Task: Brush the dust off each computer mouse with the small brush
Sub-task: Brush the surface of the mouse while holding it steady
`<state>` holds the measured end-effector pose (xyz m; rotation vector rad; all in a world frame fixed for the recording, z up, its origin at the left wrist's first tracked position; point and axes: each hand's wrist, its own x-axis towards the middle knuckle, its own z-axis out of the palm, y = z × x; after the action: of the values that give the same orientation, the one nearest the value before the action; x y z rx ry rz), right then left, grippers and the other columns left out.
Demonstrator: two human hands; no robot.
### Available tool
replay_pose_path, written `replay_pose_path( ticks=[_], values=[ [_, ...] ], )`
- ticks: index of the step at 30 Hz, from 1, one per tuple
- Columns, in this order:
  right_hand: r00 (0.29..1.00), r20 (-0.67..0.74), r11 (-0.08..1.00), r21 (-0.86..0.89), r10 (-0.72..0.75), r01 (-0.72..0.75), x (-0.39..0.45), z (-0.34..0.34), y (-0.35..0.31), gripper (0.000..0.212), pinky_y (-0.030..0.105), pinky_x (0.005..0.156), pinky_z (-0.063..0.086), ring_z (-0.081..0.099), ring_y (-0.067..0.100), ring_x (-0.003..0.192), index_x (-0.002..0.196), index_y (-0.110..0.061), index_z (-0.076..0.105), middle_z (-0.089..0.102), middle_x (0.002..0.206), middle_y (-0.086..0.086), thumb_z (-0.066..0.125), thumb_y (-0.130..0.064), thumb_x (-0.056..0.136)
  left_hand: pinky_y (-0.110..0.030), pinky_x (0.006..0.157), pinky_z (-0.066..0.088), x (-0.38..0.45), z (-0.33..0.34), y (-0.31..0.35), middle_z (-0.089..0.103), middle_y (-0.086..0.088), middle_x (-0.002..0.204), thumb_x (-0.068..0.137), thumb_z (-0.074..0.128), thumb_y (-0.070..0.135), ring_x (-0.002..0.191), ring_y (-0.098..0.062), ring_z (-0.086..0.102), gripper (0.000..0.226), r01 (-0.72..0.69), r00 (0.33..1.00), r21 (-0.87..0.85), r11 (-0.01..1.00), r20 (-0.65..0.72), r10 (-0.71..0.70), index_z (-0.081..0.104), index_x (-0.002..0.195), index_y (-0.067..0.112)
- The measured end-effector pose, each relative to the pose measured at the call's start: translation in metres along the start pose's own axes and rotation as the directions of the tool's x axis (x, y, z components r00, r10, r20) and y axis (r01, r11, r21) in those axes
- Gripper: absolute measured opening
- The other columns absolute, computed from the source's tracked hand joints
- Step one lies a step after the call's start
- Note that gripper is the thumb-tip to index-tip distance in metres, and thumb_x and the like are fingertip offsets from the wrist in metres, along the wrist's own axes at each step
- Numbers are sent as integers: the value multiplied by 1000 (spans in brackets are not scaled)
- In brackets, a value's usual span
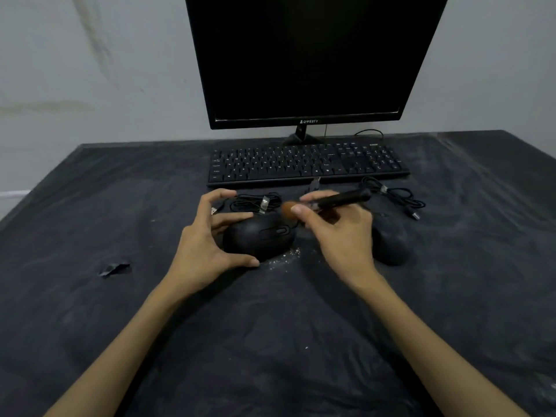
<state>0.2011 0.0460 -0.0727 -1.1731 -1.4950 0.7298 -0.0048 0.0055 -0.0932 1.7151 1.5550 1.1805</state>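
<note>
- Your left hand [207, 239] cups the near mouse [258, 237] from its left side, thumb at the near edge and fingers curled round the far edge, spread wide and not clamped tight; that looks meant to stop it sliding under the bristles.
- Your right hand [340, 233] has the brush [328, 203] pinched between thumb and fingertips like a pen, handle pointing away to the right, brown bristles at the mouse's far right end, touching it or just above; I cannot tell which.
- Pale dust [285, 257] lies on the cloth [270, 341] just beside the mouse's near right edge, so sweeping seems under way.
- The second mouse [391, 242] sits right of your right hand, partly hidden by it, untouched.
- Beyond lie two bundled cables [255, 203], then the keyboard [307, 164] and the dark monitor [307, 55], well apart from the work.
</note>
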Motion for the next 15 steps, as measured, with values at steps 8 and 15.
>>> replay_pose_path(
  ticks=[8, 15],
  values=[
    [999, -47, 990, -142, 14, -20, 13, -12, 7, 9, 18, 81, 51, 65, 1, 81, 83, -26, 72, 72, 83, -8, 79, -26, 76, -10, 101, 37, 1, 1, -3, 71, 17, 108, 45, 95, 6, 113, 4, 59, 101, 1, 1000, -39, 999, 8, -1, 38, 122, 40],
    [978, 210, 1000, -19, -20, 25, 9, 12, -15, 6, 9, 72, 43, 63, -3, 78, 80, -23, 70, 68, 79, -11, 76, -20, 79, -12, 102, 37, 1, 0, -3, 71, 19, 108, 44, 95, 4, 114, 3, 59, 102, -13, 1000, -26, 1000, 14, 13, 39, 122, 40]
  ],
)
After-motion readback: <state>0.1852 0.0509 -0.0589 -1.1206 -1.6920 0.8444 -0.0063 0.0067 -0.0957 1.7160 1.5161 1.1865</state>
